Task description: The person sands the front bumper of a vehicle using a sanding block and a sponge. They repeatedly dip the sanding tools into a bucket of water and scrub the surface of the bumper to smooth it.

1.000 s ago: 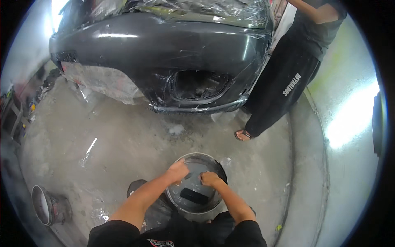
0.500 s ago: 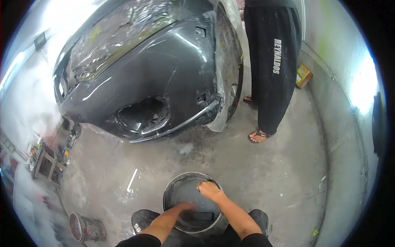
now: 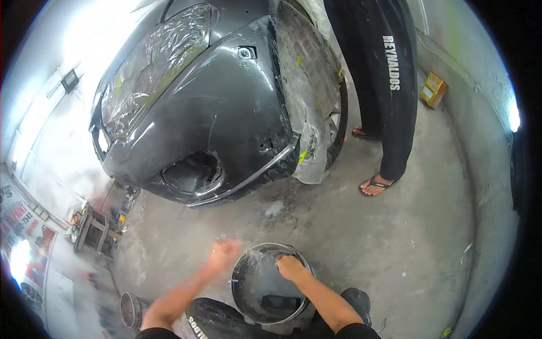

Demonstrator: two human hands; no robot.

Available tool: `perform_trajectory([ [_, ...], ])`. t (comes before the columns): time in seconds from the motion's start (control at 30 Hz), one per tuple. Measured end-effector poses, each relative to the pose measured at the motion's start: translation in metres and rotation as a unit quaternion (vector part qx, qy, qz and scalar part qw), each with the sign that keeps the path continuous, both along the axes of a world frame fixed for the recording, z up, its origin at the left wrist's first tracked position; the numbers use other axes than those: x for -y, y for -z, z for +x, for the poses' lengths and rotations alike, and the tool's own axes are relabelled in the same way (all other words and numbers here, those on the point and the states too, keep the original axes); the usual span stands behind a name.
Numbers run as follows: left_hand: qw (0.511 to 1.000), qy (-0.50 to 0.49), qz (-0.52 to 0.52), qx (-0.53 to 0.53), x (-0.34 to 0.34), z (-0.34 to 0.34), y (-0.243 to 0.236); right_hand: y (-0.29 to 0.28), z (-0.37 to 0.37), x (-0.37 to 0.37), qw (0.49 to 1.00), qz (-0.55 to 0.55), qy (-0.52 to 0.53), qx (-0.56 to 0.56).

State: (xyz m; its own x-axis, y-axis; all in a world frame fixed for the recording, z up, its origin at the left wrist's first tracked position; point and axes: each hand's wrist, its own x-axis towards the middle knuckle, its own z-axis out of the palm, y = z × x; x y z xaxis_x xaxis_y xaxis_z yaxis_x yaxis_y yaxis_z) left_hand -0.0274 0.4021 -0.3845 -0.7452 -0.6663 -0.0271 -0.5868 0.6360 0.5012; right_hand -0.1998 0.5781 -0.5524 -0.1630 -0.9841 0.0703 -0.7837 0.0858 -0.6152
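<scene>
A round bucket of cloudy grey water stands on the floor between my knees. Inside it, near the closest side, lies a dark rectangular block. Over the bucket's right part is my right hand, its fingers curled closed; whatever they may hold is hidden. My left hand is out beyond the bucket's upper left rim, smeared by motion, so its fingers cannot be read. Ahead of me is a dark grey car body, with plastic film over its glass and a masked wheel area.
A person in dark trousers and sandals stands right of the car. Beside the right wall is a yellow container. A second bucket stands at lower left, and a small worn stand is by the left wall.
My left hand has come up out of the bucket and swung left past its rim. My right hand stays over the bucket, still closed. The whole view has shifted a little.
</scene>
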Motion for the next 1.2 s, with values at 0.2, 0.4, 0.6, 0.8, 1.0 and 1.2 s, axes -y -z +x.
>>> perform_trajectory([
  [0.2, 0.721, 0.188, -0.654, -0.134, 0.015, -0.156, -0.326, 0.017, -0.011, -0.001, 0.999, 0.029, -0.009, -0.014],
  [0.4, 0.671, 0.212, -0.711, 0.017, 0.033, -0.251, -0.367, -0.016, -0.004, -0.006, 1.000, 0.018, -0.010, 0.001],
  [0.6, 0.657, 0.258, -0.707, 0.054, 0.010, -0.301, -0.296, 0.011, -0.013, -0.005, 1.000, 0.023, 0.020, 0.000],
  [0.8, 0.648, 0.440, -0.605, 0.140, 0.019, -0.218, -0.214, -0.005, -0.009, -0.002, 0.999, 0.003, 0.038, 0.017],
  [1.0, 0.667, 0.288, -0.687, -0.021, 0.022, -0.254, -0.302, -0.017, -0.007, -0.004, 0.999, 0.007, 0.032, 0.006],
  [1.2, 0.686, 0.272, -0.673, -0.048, 0.044, -0.196, -0.322, -0.012, -0.010, -0.009, 0.998, 0.041, 0.040, -0.016],
])
